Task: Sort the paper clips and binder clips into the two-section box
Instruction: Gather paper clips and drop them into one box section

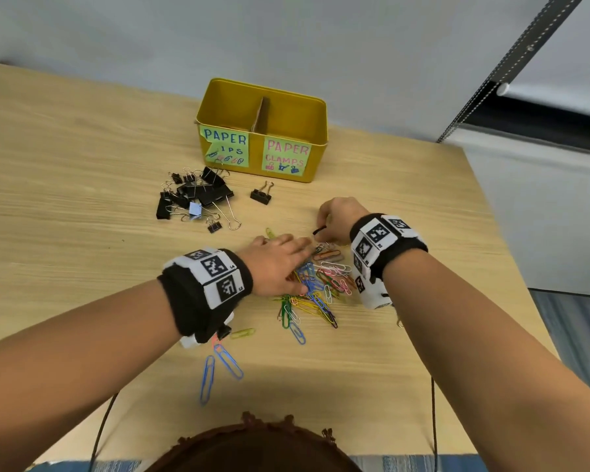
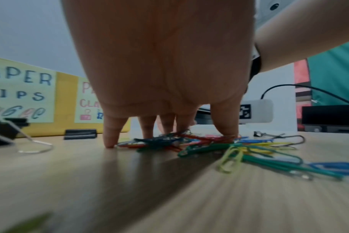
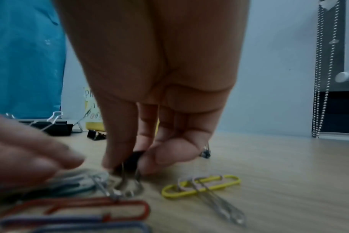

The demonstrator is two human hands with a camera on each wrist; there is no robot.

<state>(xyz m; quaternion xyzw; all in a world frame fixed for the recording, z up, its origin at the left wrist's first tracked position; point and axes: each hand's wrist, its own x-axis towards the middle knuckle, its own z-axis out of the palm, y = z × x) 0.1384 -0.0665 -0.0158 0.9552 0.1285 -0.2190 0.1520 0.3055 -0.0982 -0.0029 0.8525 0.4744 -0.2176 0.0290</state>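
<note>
A light wooden table (image 1: 82,165) with visible grain carries everything. Near its far edge stands a yellow two-section box (image 1: 261,131), its front bearing two handwritten labels, "PAPER CLIPS" on the left and "PAPER CLAMPS" on the right. In front of the box, towards its left side, lies a heap of black binder clips (image 1: 195,195), one pale blue among them. A single black binder clip (image 1: 261,194) sits apart, just in front of the box. Further from the box, towards the person, spreads a tangle of coloured paper clips (image 1: 315,291). Nearest the person, well apart from the box, lie two long blue paper clips (image 1: 218,369).
</note>
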